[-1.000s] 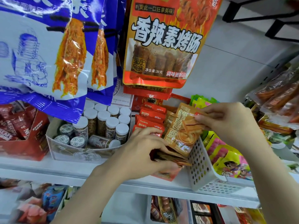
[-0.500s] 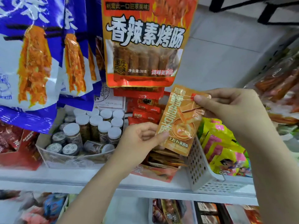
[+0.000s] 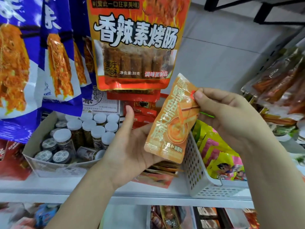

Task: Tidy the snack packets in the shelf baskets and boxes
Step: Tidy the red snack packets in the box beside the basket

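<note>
An orange snack packet (image 3: 171, 123) is held up in front of the shelf. My right hand (image 3: 231, 116) pinches its upper right edge between thumb and fingers. My left hand (image 3: 130, 146) lies palm up under the packet's lower left part, fingers behind it, thumb raised. Below them a red box (image 3: 158, 180) holds a stack of similar orange packets (image 3: 165, 169) and red packets (image 3: 143, 111) behind.
A white perforated basket (image 3: 196, 171) with yellow-pink packets (image 3: 217, 156) stands right of the box. A cardboard box (image 3: 41, 141) of white-lidded jars (image 3: 89, 128) sits to the left. Large orange (image 3: 133, 43) and blue bags (image 3: 54, 63) hang above. More snacks lie below the shelf edge (image 3: 132, 199).
My right hand lifted the orange packet out of the red box and up. My left hand left the stack and turned palm up under the packet.
</note>
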